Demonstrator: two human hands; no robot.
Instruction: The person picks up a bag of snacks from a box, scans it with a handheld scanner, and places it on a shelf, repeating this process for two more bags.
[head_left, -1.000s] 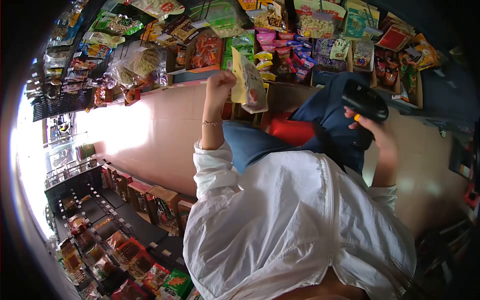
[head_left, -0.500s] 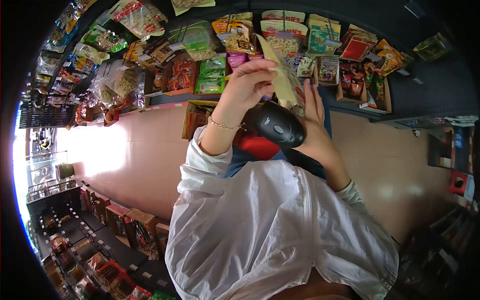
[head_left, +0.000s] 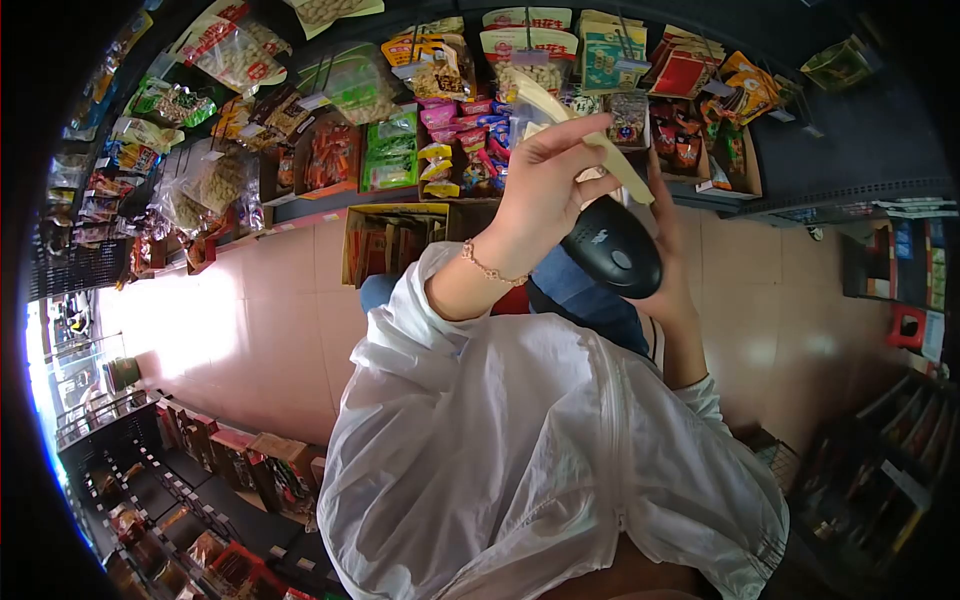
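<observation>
My left hand point(head_left: 552, 185), with a thin bracelet at its wrist, pinches the edge of a pale yellow snack bag point(head_left: 585, 135) that is seen nearly edge-on. A black handheld scanner point(head_left: 612, 247) lies below the bag, against the palm of my right hand point(head_left: 672, 265). The right fingers reach up behind the bag and are partly hidden by it and the scanner. Beyond the bag, hanging packets of peanuts point(head_left: 527, 60) and boxes of small wrapped sweets point(head_left: 467, 145) show on the shelf.
A shelf with green packets point(head_left: 390, 150) and red sweets point(head_left: 332, 152) runs across the top. Under it a yellow carton point(head_left: 397, 245) stands on the tiled floor point(head_left: 290, 300). Lower shelving point(head_left: 190, 500) is at the bottom left, a dark rack point(head_left: 890, 470) at the right.
Both hands, the bag and the scanner have moved right in view. The bag has turned more edge-on. The shelf has shifted left, and more of the yellow carton shows.
</observation>
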